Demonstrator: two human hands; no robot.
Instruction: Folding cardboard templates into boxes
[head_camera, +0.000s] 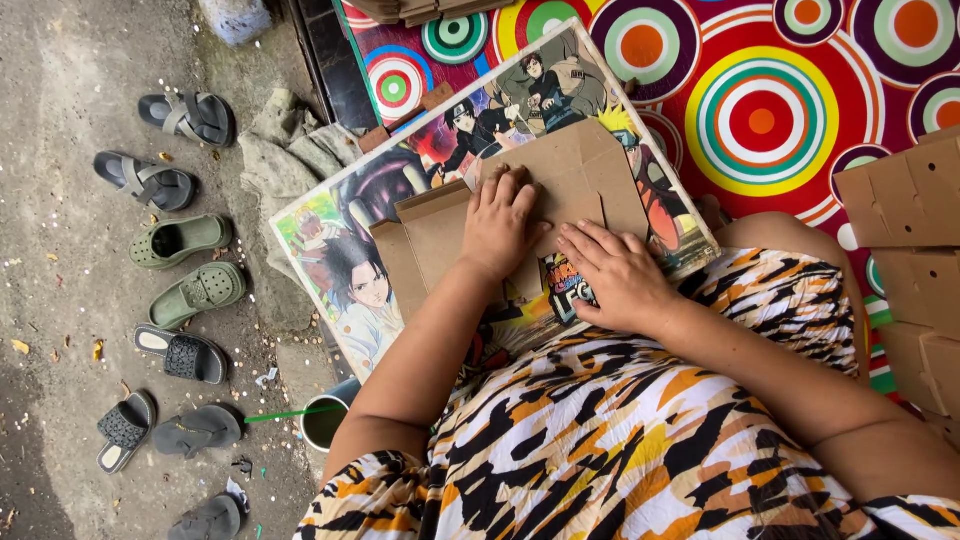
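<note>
Right hand (612, 272) nearest, flat, fingers spread, pinning near edge of cardboard (540, 200). Left hand (497, 222) flat too, fingers extended, pressing flap down; neither grips. Cardboard lies on picture board (340, 260) over lap. Best: press along crease, keep board level.

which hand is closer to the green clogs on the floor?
Left. The left hand presses the cardboard piece, on the side toward the green clogs; the right hand lies farther from them.
</note>
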